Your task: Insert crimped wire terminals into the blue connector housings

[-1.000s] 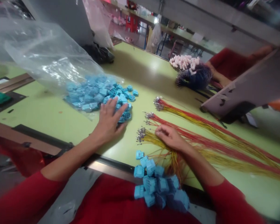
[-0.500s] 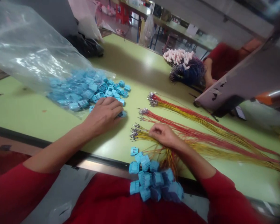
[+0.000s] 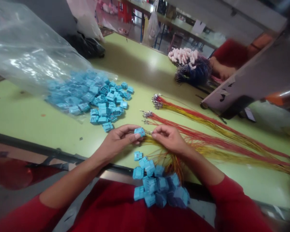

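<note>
Between thumb and fingers, my left hand [image 3: 122, 139] grips a blue connector housing [image 3: 139, 131]. Facing it from the right, my right hand [image 3: 168, 138] pinches a wire with a metal terminal [image 3: 148, 132], whose tip is close to the housing; I cannot tell whether it has entered. Yellow wires [image 3: 151, 140] lie beneath both hands. Just above runs a bundle of red wires [image 3: 178, 125] with crimped ends. Nearer my body, a cluster of blue housings fitted with wires [image 3: 151, 183] hangs at the table's edge.
Loose blue housings [image 3: 103, 111] spill from a clear plastic bag [image 3: 38, 61] at the left. Another red and yellow wire bundle [image 3: 195, 116] lies farther back. Beyond it sit dark wires with pale pink connectors [image 3: 186, 58], near a co-worker's arm [image 3: 221, 69]. A grey panel [image 3: 244, 74] stands at the right.
My left hand has moved from the loose pile rightward and toward me, bringing a blue connector housing to my right hand. My right hand has stayed almost in place.
</note>
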A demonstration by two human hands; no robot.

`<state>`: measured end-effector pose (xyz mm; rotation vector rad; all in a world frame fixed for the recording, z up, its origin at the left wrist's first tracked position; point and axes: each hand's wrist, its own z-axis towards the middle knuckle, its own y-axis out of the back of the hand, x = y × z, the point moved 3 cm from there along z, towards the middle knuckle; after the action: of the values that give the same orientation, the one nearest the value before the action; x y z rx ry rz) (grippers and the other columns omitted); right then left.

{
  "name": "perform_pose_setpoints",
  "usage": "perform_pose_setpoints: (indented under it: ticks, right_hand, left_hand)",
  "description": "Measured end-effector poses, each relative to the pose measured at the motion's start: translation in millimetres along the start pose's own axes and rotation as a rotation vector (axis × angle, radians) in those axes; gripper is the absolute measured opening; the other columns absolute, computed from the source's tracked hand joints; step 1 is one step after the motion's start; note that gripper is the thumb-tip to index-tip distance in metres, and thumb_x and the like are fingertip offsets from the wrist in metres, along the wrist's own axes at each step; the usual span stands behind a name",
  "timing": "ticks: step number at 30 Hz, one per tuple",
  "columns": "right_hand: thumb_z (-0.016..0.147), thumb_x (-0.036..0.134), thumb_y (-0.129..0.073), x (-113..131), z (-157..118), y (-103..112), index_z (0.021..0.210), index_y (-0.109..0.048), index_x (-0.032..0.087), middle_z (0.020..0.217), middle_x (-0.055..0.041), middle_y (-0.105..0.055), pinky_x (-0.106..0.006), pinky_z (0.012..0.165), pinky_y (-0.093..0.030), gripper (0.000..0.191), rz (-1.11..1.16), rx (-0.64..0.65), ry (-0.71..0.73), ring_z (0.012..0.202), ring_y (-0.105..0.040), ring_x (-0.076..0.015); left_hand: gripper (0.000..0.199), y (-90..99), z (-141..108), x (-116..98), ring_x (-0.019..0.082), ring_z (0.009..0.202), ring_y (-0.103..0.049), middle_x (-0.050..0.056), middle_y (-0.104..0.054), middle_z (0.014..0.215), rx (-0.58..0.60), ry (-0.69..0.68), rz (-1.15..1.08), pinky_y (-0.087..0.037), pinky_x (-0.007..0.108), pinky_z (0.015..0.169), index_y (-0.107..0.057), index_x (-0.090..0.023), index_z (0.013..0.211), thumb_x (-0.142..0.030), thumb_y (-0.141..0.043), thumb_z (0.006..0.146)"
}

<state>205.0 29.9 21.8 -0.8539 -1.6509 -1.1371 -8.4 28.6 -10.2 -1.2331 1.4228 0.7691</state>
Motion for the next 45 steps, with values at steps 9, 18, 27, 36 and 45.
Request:
perform_pose_setpoints:
  ticks: [9,18,27,36,45]
  right_hand:
    - [0.085,0.029,-0.064,3.0,-3.6,-2.8,0.082,-0.06,0.017,0.07,0.0024,-0.055,-0.024,0.056,-0.032,0.013,-0.025,0.045,0.0,0.058,-0.043,-0.0086]
    - [0.084,0.025,-0.061,-1.0,-2.0,-5.2,0.08,-0.059,0.018,0.066,0.0039,-0.053,-0.022,0.053,-0.031,0.008,-0.061,0.082,-0.01,0.057,-0.042,-0.0082]
    - [0.082,0.019,-0.06,-4.2,-1.1,-9.7,0.081,-0.06,0.018,0.068,0.0039,-0.054,-0.022,0.056,-0.035,0.002,-0.055,0.1,-0.009,0.06,-0.046,-0.0094]
    - [0.095,0.035,-0.062,16.1,-13.3,6.7,0.097,-0.065,0.02,0.088,-0.002,-0.066,-0.028,0.071,-0.045,0.016,-0.171,-0.03,0.235,0.076,-0.057,-0.0139]
    - [0.095,0.028,-0.059,5.1,-26.4,10.1,0.086,-0.065,0.02,0.072,0.0014,-0.063,-0.026,0.062,-0.037,0.013,-0.416,-0.073,0.17,0.063,-0.05,-0.0122]
  left_hand:
    - [0.045,-5.5,-3.3,0.3,0.019,0.076,-0.073,0.008,-0.08,0.093,0.037,-0.079,0.041,-0.06,0.032,0.077,-0.074,-0.02,0.117,-0.044,-0.083,0.081]
    - [0.035,-11.9,-3.9,-5.5,0.022,0.095,-0.073,0.011,-0.075,0.113,0.017,-0.388,0.402,-0.059,0.033,0.084,-0.074,-0.019,0.119,-0.037,-0.072,0.089]
    - [0.042,-14.5,-1.1,8.5,0.024,0.092,-0.073,0.011,-0.078,0.107,0.027,-0.28,0.334,-0.058,0.038,0.086,-0.074,-0.016,0.118,-0.043,-0.075,0.086]
    - [0.047,-23.6,0.0,11.3,0.019,0.082,-0.075,0.008,-0.079,0.099,0.045,-0.002,-0.063,-0.062,0.034,0.083,-0.072,-0.016,0.11,-0.048,-0.086,0.077]
    - [0.046,-28.6,-2.8,9.8,0.017,0.084,-0.075,0.006,-0.078,0.098,0.046,0.051,-0.153,-0.063,0.034,0.087,-0.072,-0.017,0.106,-0.045,-0.089,0.074]
